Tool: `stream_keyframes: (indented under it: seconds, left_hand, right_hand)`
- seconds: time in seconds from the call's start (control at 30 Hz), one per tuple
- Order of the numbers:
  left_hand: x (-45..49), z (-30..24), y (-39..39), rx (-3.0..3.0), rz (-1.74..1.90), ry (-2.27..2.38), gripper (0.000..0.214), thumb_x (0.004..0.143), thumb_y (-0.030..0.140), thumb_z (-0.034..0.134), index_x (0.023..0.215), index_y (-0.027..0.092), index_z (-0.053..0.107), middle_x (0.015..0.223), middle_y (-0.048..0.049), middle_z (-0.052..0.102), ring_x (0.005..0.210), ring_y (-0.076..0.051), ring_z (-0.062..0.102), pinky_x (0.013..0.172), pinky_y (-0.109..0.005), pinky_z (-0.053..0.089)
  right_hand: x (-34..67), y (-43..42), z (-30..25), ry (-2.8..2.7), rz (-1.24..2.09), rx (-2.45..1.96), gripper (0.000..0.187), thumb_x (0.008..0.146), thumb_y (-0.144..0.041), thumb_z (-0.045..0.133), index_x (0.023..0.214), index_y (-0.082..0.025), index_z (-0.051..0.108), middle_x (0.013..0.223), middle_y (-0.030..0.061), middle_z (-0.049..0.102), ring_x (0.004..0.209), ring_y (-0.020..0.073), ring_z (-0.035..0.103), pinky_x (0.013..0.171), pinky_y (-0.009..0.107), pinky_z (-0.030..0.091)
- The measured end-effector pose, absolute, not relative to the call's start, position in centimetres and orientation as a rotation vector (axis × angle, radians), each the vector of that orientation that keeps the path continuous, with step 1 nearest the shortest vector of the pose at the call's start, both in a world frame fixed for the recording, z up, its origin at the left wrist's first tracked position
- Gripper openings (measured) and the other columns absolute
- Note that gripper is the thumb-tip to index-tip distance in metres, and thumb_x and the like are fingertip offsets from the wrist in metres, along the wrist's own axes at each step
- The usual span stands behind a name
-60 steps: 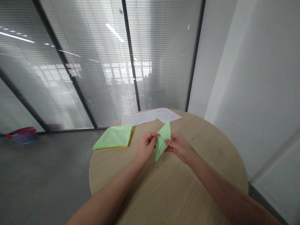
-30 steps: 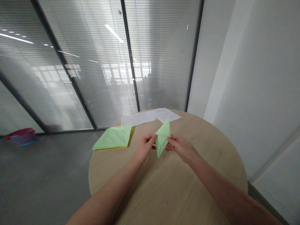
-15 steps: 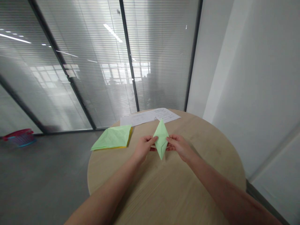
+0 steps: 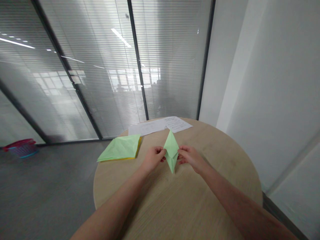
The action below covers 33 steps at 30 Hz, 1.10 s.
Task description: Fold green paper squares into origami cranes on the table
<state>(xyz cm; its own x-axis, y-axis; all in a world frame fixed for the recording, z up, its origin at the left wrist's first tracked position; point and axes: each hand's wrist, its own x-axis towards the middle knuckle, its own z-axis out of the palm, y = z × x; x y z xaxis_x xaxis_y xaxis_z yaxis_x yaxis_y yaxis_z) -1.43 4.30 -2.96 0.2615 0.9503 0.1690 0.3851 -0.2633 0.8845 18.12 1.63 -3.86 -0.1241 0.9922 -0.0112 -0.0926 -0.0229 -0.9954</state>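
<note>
A light green folded paper [image 4: 171, 150], shaped like a narrow diamond, stands upright just above the round wooden table [image 4: 212, 186]. My left hand [image 4: 153, 157] pinches its left corner and my right hand [image 4: 191, 156] pinches its right corner. Both hands are closed on the paper, one on each side, with its lower tip pointing down at the tabletop.
A stack of green sheets over a yellow one [image 4: 120, 148] lies at the table's left edge. White printed papers [image 4: 160, 125] lie at the far edge. Glass walls with blinds stand behind. A red and blue basket [image 4: 18, 146] sits on the floor at far left.
The folded paper has turned from a leftward tilt to upright, and now shows as a symmetric diamond. Both hands have kept their pinch and drawn slightly closer together.
</note>
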Motion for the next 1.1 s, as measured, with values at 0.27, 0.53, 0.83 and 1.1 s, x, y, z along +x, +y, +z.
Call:
stream_keyframes:
  seconds: [0.27,0.53,0.83,1.1]
  left_hand:
    - [-1.0,-2.8,4.0,1.754,0.953,1.172,0.029,0.081,0.039,0.056,0.063,0.017,0.062,0.058,0.0,0.059,0.054,-0.014,0.057,0.053,-0.025,0.048]
    - [-0.8,-3.2,3.7,1.701,0.879,1.088,0.025,0.075,0.035,0.064,0.083,0.013,0.071,0.071,-0.0034,0.068,0.061,-0.016,0.06,0.056,-0.025,0.05]
    - [-0.9,-3.1,3.7,1.791,0.883,1.171,0.015,0.074,0.027,0.062,0.068,0.014,0.066,0.058,0.0014,0.06,0.054,-0.013,0.053,0.051,-0.023,0.042]
    - [-1.0,-2.9,3.8,1.767,0.838,1.144,0.025,0.077,0.038,0.062,0.07,0.015,0.067,0.062,-0.0017,0.063,0.054,-0.014,0.057,0.053,-0.025,0.048]
  right_hand:
    - [18.2,1.4,-4.0,-1.233,1.267,-1.143,0.008,0.077,-0.023,0.06,0.074,-0.016,0.061,0.071,0.0034,0.066,0.061,0.0142,0.064,0.05,0.022,0.052]
    - [17.7,1.3,-4.2,-1.374,1.19,-1.198,0.007,0.074,-0.023,0.058,0.069,-0.017,0.058,0.069,0.0027,0.067,0.063,0.0148,0.065,0.05,0.021,0.051]
    - [17.1,0.9,-4.0,-1.452,1.226,-1.177,0.012,0.079,-0.029,0.058,0.081,-0.017,0.062,0.073,0.0025,0.069,0.066,0.0166,0.066,0.05,0.022,0.05]
    - [18.0,1.7,-4.6,-1.429,1.104,-1.192,0.009,0.077,-0.026,0.056,0.076,-0.018,0.06,0.068,0.001,0.065,0.058,0.0141,0.059,0.051,0.023,0.049]
